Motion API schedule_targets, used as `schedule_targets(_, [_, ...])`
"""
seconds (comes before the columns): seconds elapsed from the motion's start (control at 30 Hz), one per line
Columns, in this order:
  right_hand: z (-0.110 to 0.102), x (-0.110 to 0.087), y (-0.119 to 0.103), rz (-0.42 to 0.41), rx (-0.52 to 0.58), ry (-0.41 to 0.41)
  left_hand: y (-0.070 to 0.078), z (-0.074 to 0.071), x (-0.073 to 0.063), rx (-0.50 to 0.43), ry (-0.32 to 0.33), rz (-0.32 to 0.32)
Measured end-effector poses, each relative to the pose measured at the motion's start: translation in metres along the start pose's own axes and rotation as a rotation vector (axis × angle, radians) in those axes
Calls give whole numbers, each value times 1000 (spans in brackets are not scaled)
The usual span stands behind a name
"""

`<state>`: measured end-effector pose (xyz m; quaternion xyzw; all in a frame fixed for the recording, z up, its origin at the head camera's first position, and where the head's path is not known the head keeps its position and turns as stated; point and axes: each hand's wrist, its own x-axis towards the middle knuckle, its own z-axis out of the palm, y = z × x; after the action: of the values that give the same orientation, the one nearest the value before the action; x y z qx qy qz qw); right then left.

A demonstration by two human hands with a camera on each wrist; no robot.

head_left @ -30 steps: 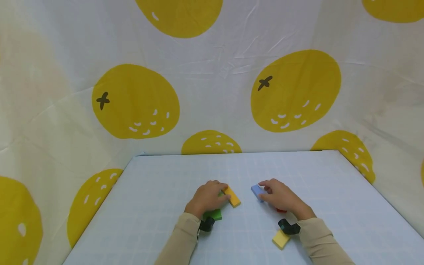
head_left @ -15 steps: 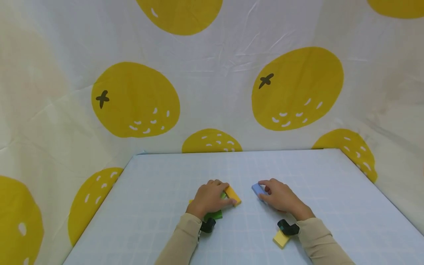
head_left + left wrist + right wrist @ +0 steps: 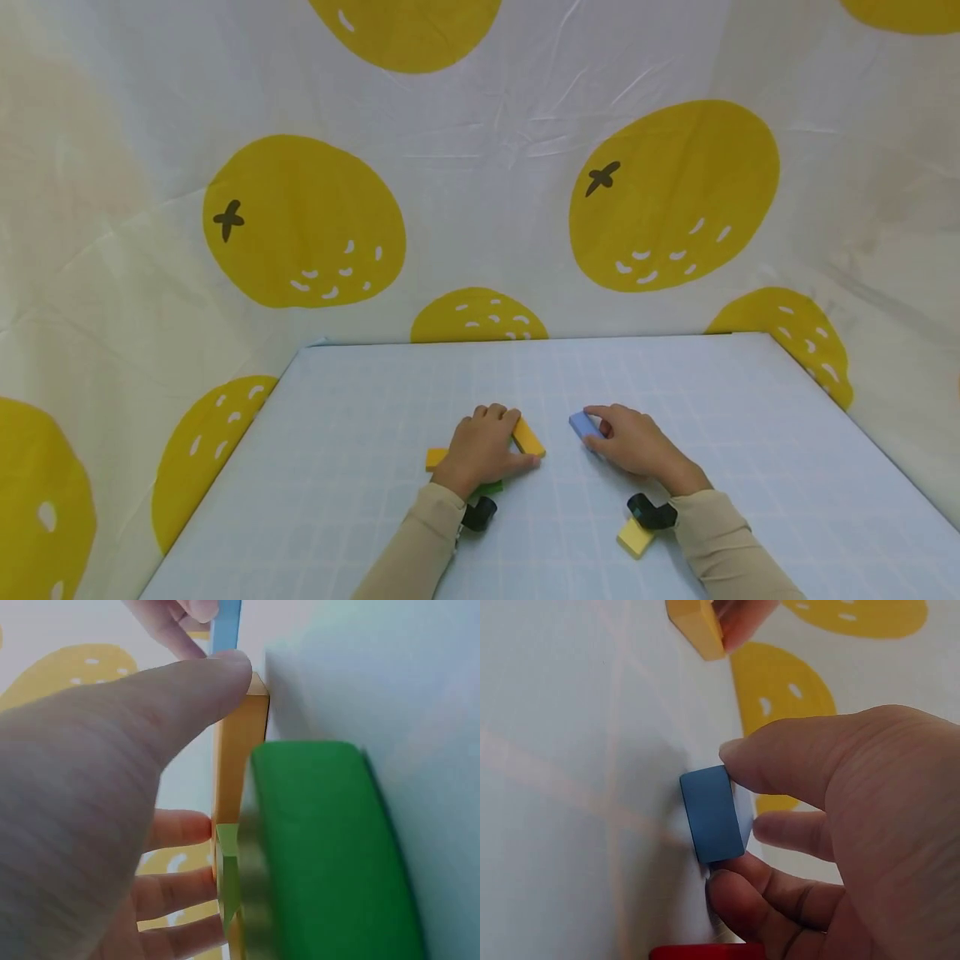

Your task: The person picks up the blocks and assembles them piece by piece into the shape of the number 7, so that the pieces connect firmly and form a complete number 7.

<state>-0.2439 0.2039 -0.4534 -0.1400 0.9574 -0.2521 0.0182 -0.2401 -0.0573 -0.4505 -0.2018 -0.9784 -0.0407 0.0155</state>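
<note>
My left hand (image 3: 480, 450) spans an orange rectangular block (image 3: 531, 437), thumb at its near end and index finger by its far end. In the left wrist view, a green block (image 3: 337, 847) looms close below the thumb, and a lighter green block (image 3: 229, 870) lies by the fingertips. My right hand (image 3: 637, 442) pinches a blue block (image 3: 714, 817) between thumb and fingers, just right of the orange one with a gap between. Part of a red block (image 3: 705, 952) shows under the right hand.
Another orange block (image 3: 437, 458) pokes out left of the left hand. A pale yellow block (image 3: 635, 537) lies by the right wrist's camera. The white table (image 3: 375, 400) ends at a fruit-patterned curtain (image 3: 480, 208).
My left hand has shifted slightly right, its thumb sliding out to the orange block's near end. The orange block at left has come into sight. The right hand stays almost still on the blue block.
</note>
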Motion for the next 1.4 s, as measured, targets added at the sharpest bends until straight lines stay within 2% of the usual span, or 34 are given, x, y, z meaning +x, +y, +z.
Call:
schedule_targets(0.3, [2, 1, 4, 6, 18, -28, -4, 1, 2, -31, -1, -5])
schedule_targets(0.73, [2, 2, 5, -5, 22, -13, -9, 2, 2, -101, 55, 35])
schedule_targets(0.83, [4, 1, 6, 2, 23, -15, -9, 1, -1, -155, 50, 33])
schedule_targets(1.1, [7, 0, 8, -3, 33, -1, -13, 0, -7, -383, 14, 29])
schedule_targets(1.4, [8, 0, 8, 7, 38, 11, -18, 1, -9, -513, 72, 89])
